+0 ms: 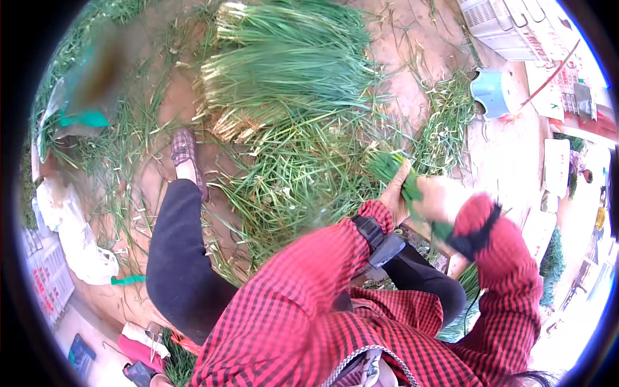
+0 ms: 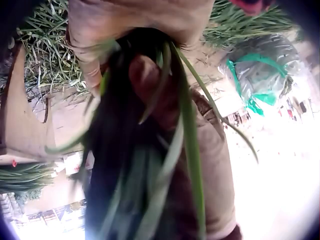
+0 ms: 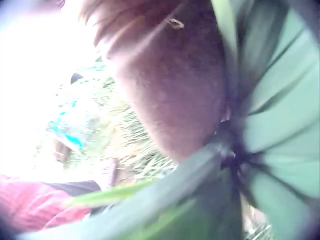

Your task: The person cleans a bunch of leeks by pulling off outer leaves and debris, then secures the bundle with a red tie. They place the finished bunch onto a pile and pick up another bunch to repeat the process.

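My left hand (image 1: pixel 394 191) grips a bunch of chives (image 1: pixel 385 165) in the head view, its flat green leaves running toward my right hand. In the left wrist view the thumb (image 2: pixel 146 75) lies along the dark middle of the bunch, with loose leaves (image 2: pixel 187 145) hanging past it. Blurred in the head view, my right hand (image 1: pixel 441 197) is closed at the leaf side of the same bunch. Close up in the right wrist view, the leaves (image 3: pixel 282 120) draw together right beside the hand (image 3: pixel 170 85). The right fingertips are hidden.
A large pile of chives (image 1: pixel 284 64) with pale root ends lies on the floor ahead. Loose trimmings (image 1: pixel 303 187) spread in front of my legs. A blue stool (image 1: pixel 491 93) and white crates (image 1: pixel 500 26) stand at right. Plastic bags (image 1: pixel 77 232) lie at left.
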{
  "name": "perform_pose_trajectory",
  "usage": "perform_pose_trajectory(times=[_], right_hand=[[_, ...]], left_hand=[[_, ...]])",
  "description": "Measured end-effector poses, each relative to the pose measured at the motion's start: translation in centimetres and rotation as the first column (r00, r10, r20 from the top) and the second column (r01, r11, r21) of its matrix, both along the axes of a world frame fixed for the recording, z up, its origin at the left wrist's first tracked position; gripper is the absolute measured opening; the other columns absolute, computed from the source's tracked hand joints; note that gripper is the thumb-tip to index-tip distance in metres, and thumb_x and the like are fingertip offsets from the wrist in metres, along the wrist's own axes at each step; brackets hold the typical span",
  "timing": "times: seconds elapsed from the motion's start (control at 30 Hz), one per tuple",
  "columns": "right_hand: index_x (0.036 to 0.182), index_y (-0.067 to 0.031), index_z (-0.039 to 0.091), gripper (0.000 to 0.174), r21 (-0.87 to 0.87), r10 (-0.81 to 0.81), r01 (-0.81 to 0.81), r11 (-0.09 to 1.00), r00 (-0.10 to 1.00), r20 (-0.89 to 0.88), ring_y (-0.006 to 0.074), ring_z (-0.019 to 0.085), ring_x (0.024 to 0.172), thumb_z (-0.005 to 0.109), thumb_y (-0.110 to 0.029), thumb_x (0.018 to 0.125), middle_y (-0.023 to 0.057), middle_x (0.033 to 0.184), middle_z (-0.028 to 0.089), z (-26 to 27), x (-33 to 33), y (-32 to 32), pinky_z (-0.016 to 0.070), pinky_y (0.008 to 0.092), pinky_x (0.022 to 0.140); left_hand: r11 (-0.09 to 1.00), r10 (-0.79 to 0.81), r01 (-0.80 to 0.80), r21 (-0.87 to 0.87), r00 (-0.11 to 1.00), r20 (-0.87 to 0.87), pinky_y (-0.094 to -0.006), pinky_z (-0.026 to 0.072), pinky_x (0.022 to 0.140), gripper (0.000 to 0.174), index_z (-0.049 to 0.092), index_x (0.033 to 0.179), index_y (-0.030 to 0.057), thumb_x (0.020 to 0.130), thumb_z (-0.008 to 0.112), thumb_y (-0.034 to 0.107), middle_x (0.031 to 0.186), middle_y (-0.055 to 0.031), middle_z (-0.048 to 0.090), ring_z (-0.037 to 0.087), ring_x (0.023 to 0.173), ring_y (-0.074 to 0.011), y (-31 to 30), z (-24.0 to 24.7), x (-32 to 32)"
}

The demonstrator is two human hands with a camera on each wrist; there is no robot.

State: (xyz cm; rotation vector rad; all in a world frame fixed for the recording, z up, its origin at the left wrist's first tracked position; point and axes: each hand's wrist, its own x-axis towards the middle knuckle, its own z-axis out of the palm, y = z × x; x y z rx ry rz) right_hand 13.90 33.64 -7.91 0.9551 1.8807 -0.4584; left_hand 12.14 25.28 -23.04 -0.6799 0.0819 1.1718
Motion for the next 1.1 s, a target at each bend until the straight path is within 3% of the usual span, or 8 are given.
perform_pose_trajectory(times=[0.13,0.2,0.23,0.4,0.53,0.7,0.9,1.1], right_hand=[[0.103,0.0036,0.058,0.033,0.006,-0.249,0.290,0.957,0.831,-0.497,0.0333,0.068,0.069,0.062,-0.027,0.091,0.0174,0.080,0.068,1.0,4.4,-9.0,0.0554,0.0411,0.066],[0.102,0.0027,0.060,0.030,-0.448,-0.664,0.520,0.728,0.369,-0.650,0.0213,0.067,0.065,0.060,-0.027,0.098,0.0090,0.080,0.068,0.0,7.0,-11.1,0.0542,0.0321,0.063],[0.107,0.0016,0.061,0.030,-0.798,-0.931,0.515,0.313,0.001,-0.365,0.0117,0.062,0.068,0.059,-0.028,0.101,0.0021,0.082,0.066,-1.9,9.4,-11.8,0.0514,0.0258,0.063],[0.140,-0.0001,0.044,0.057,-0.924,-0.940,0.313,0.218,-0.187,-0.285,0.0198,0.061,0.115,0.063,-0.033,0.098,0.0093,0.136,0.055,-3.8,4.9,-17.9,0.0528,0.0357,0.093],[0.125,-0.0043,0.060,0.044,-0.995,-0.686,-0.103,0.017,-0.725,0.063,0.0194,0.065,0.105,0.069,-0.035,0.094,0.0047,0.115,0.067,1.5,0.6,-15.1,0.0541,0.0362,0.090],[0.119,-0.0051,0.065,0.030,-0.938,-0.526,-0.048,0.344,-0.837,-0.150,0.0149,0.065,0.095,0.062,-0.027,0.099,0.0023,0.106,0.069,4.7,0.9,-12.7,0.0529,0.0312,0.084],[0.106,-0.0041,0.066,0.029,-0.165,-0.005,0.538,0.826,-0.286,-0.958,0.0131,0.065,0.073,0.050,-0.029,0.105,0.0061,0.088,0.069,5.5,5.8,-9.5,0.0530,0.0284,0.065],[0.103,-0.0069,0.066,0.014,-0.605,-0.362,0.563,0.564,-0.489,-0.793,0.0181,0.066,0.076,0.062,-0.016,0.093,0.0043,0.084,0.069,6.7,15.4,-7.0,0.0547,0.0341,0.071]], left_hand=[[0.972,-0.232,0.229,-0.052,0.902,-0.364,-0.0353,0.0550,0.074,0.023,0.068,0.095,0.0009,0.091,0.068,0.024,0.080,-0.0066,0.067,0.065,0.074,-0.0213,-3.0,-0.6,-1.6],[0.942,-0.288,0.327,-0.074,0.677,-0.677,-0.0283,0.0539,0.065,0.020,0.068,0.096,-0.0001,0.090,0.067,0.019,0.078,-0.0046,0.066,0.063,0.067,-0.0157,-5.6,3.8,-6.3],[0.933,-0.283,0.353,-0.070,0.600,-0.748,-0.0269,0.0526,0.062,0.020,0.069,0.097,-0.0001,0.088,0.069,0.018,0.077,-0.0038,0.066,0.062,0.066,-0.0136,-6.7,5.8,-8.3],[0.815,-0.336,0.567,-0.116,0.300,-0.893,-0.0214,0.0449,0.054,0.029,0.067,0.113,0.0008,0.086,0.070,0.008,0.085,-0.0042,0.069,0.058,0.063,-0.0080,-14.2,15.6,-14.1],[0.716,-0.090,0.698,0.023,0.126,-0.988,-0.0223,0.0461,0.059,0.053,0.055,0.134,0.0006,0.083,0.070,0.001,0.100,-0.0094,0.071,0.057,0.066,-0.0071,-20.6,21.7,-15.0],[0.746,-0.080,0.665,0.036,0.144,-0.986,-0.0235,0.0452,0.060,0.066,0.046,0.144,0.0021,0.082,0.065,-0.004,0.111,-0.0123,0.069,0.055,0.067,-0.0081,-25.7,25.0,-16.1],[0.772,-0.145,0.634,-0.038,0.118,-0.982,-0.0238,0.0406,0.052,0.044,0.061,0.119,-0.0065,0.077,0.064,0.003,0.092,-0.0103,0.068,0.052,0.055,-0.0100,-29.0,28.5,-16.1],[0.841,-0.136,0.533,0.092,0.373,-0.918,-0.0216,0.0334,0.046,0.038,0.064,0.110,-0.0070,0.086,0.067,0.022,0.068,-0.0045,0.058,0.047,0.051,-0.0095,-32.1,26.5,-16.9]])
